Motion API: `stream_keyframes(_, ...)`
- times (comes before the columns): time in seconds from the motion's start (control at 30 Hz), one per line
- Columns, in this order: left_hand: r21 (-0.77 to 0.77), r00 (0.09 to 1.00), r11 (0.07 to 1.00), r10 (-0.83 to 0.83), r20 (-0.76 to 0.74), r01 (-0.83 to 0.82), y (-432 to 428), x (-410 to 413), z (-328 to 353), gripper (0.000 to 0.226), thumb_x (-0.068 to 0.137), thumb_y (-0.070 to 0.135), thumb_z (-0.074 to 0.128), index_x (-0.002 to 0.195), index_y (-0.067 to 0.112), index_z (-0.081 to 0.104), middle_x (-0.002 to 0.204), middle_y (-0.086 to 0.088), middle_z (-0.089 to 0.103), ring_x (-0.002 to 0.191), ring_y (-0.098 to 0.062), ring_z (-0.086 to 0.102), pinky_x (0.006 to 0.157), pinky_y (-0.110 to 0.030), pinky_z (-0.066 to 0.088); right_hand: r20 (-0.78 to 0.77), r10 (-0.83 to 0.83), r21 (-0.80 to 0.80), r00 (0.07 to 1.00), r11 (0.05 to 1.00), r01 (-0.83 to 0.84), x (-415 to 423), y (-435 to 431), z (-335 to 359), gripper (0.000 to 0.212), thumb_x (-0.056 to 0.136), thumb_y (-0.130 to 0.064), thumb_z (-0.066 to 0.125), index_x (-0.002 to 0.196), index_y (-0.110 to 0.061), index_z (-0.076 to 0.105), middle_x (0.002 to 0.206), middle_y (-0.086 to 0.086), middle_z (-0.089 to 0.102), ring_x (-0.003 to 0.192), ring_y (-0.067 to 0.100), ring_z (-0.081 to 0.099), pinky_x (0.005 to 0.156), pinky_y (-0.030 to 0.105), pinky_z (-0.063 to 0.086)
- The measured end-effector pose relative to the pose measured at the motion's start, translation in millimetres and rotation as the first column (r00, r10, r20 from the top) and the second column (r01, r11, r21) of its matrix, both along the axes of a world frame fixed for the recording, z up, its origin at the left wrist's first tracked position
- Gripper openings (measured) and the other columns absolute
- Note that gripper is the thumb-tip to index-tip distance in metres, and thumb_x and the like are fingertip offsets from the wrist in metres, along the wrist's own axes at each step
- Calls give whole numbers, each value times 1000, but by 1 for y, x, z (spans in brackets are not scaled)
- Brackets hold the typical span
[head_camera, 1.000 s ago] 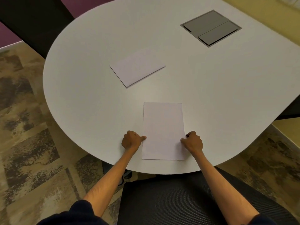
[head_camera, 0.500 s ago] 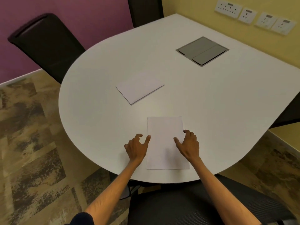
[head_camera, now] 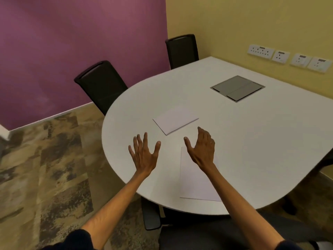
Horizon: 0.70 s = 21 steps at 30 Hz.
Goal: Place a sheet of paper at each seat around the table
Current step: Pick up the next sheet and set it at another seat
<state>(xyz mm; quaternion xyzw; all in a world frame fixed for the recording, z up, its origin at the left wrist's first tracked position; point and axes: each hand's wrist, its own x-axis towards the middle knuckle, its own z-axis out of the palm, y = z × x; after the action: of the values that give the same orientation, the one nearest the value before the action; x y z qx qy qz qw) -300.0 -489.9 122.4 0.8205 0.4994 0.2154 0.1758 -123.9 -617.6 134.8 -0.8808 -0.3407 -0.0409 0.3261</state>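
Observation:
A single white sheet [head_camera: 194, 183] lies flat at the near edge of the white table [head_camera: 252, 141], in front of the near chair [head_camera: 216, 233]. A small stack of white paper [head_camera: 175, 120] rests further in, toward the table's rounded left end. My left hand [head_camera: 144, 154] hovers over the table left of the single sheet, fingers spread, holding nothing. My right hand [head_camera: 202, 148] is raised above the far end of that sheet, fingers apart and empty; its forearm covers part of the sheet.
A black chair [head_camera: 100, 83] stands at the table's left end and another black chair [head_camera: 182, 49] at the far side by the wall corner. A grey cable hatch [head_camera: 237, 88] is set into the tabletop. Wall sockets [head_camera: 288, 57] line the yellow wall. Patterned carpet lies to the left.
Both hands let go of the single sheet and lifted forward with fingers spread. The view tilted up, bringing both chairs and the walls into sight.

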Motion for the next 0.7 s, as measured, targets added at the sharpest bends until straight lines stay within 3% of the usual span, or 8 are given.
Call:
stream_keyframes(0.2,102,994,994,36,104,-46,30,-27,49,105,76,87,1,157,22,10,166,-6,3,154,-21,-4,122,-47,-8,82,49,18,995,999,-50,-22,30,45,79,92,-65,36,151,-13,29,156,5,36,147,22,27,120,47,20)
stream_keyframes(0.7,155,987,987,9,163,-35,116,-178,80,94,84,80,3,157,21,4,166,-4,2,153,-19,-10,124,-51,-3,156,28,6,987,1000,-30,-185,127,71,68,98,-57,24,151,-14,29,157,6,34,148,23,24,120,52,16)
